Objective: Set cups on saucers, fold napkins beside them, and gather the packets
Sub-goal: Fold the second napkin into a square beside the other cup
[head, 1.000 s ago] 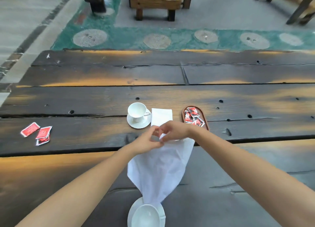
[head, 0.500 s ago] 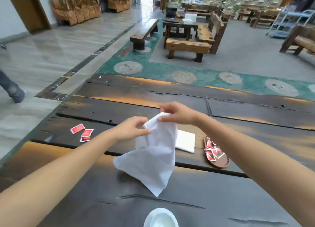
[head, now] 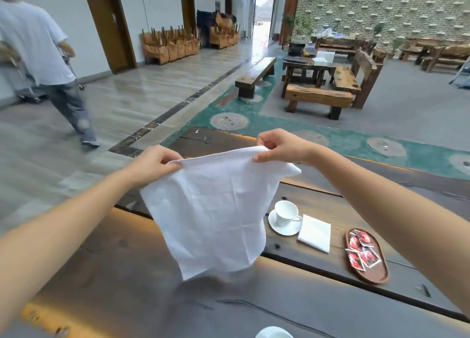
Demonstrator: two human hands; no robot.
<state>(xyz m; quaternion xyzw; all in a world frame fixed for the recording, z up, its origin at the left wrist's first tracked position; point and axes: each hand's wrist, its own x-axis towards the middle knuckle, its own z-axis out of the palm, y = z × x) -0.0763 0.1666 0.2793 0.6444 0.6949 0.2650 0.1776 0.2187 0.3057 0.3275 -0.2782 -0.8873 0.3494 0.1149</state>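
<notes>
status check, mid-task. left hand (head: 155, 163) pinches one end of the top edge of a white cloth napkin (head: 213, 210) between thumb and fingers; right hand (head: 279, 147) pinches the other end the same way, its other fingers curled in. the napkin hangs unfolded and spread between the two hands, raised in the air above the dark wooden table (head: 318, 307); its lower edge is blurred, so i cannot tell whether it touches the table top. done so far, as read from the table: one white cup (head: 286, 213) stands upright on its saucer (head: 284, 232), on the far side of the table, to the right of the hanging cloth. a folded napkin (head: 315, 232) lies flat just beside that saucer, on its right. further right, an oval wooden tray (head: 373, 274) holds several red packets (head: 362, 251), bunched at its far end. so one place setting looks complete and at least some packets are gathered. left to do, by my judgement: the napkin in hand is not yet folded and not yet laid down. a white rim (head: 273, 334) shows at the bottom edge of the view; probably the second cup or saucer, too cropped to tell which, or whether cup sits on saucer. the napkin likely belongs beside it. whether loose packets lie elsewhere on the table cannot be told; the cloth and both forearms hide much of the surface. estimate: somewhat past halfway.
</notes>
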